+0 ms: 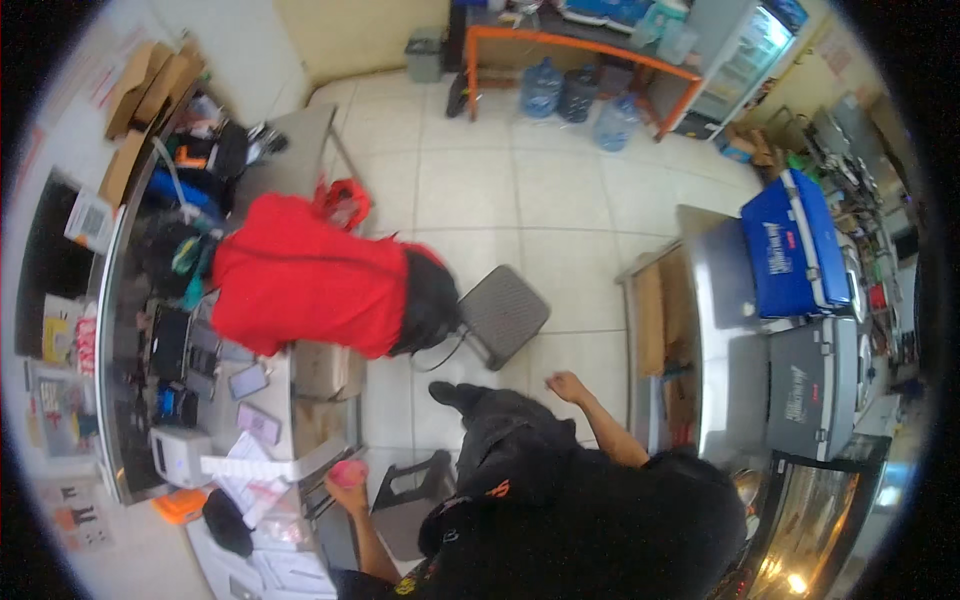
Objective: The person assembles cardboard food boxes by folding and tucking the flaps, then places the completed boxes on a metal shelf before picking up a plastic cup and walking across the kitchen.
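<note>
My left hand (350, 494) is closed round a small pink round thing (349, 472), whose kind I cannot make out. It is beside the front edge of the left counter, near the end of a long white paper strip (265, 468) that runs from a white printer (180, 455). My right hand (568, 387) hangs over the floor ahead of my legs, fingers curled in, with nothing visible in them. Two phones, a grey-blue one (248, 380) and a pinkish one (259, 424), lie on the left counter, with loose papers (243, 470) nearer me.
A person in a red shirt (310, 275) bends over the left counter. Beside them stands a dark square stool (505, 312); another stool (408, 505) is by my left leg. On the right, a metal table (725, 375) bears a blue cooler box (795, 245) and a grey one (812, 388).
</note>
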Tool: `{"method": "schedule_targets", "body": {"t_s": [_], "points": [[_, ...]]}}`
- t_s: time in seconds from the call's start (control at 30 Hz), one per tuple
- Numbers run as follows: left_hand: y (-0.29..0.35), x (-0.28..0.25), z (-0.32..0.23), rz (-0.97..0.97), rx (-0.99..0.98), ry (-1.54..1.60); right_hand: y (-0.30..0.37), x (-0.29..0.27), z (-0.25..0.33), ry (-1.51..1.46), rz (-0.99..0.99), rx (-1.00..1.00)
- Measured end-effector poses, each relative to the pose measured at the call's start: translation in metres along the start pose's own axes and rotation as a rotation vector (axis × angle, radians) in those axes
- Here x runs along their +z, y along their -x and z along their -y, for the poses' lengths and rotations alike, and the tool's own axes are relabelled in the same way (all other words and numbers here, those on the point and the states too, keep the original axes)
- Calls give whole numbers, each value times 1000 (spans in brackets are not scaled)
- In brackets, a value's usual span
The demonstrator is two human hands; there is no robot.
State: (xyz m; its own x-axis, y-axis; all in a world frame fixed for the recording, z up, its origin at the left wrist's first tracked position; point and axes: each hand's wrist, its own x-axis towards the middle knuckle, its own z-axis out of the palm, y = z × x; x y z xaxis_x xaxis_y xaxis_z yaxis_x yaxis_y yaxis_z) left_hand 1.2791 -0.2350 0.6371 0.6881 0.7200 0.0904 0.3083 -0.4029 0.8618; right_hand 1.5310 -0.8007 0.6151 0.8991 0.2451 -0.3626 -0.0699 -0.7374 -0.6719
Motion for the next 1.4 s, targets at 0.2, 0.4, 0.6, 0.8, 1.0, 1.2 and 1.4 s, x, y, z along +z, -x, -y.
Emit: {"method": "schedule_targets", "body": {"t_s": [0.2,0.4,0.6,0.8,1.0,1.2,1.4], "points": [[-1,124,-79,72,-270,321,122,-92,-277,-212,-562,530],[76,302,-192,713,189,-246,91,-122,-236,-714,-644,781],[58,484,-343,1021,444,-272,-26,-293,-320,-428,-298,239],[-29,718,-494,669,406,-128,-71,-532,-381,-76,-1173,664],[-130,993,-629,768,617,44,-153,-561,-403,-165,-1092,1186],[-131,1259,-826,1152,822,150,-205,-594,-394,-142,-1480,1325],[-60,1500,-999,1342,1086,178,-260,-637,-431,-576,-1123,1642]]}}
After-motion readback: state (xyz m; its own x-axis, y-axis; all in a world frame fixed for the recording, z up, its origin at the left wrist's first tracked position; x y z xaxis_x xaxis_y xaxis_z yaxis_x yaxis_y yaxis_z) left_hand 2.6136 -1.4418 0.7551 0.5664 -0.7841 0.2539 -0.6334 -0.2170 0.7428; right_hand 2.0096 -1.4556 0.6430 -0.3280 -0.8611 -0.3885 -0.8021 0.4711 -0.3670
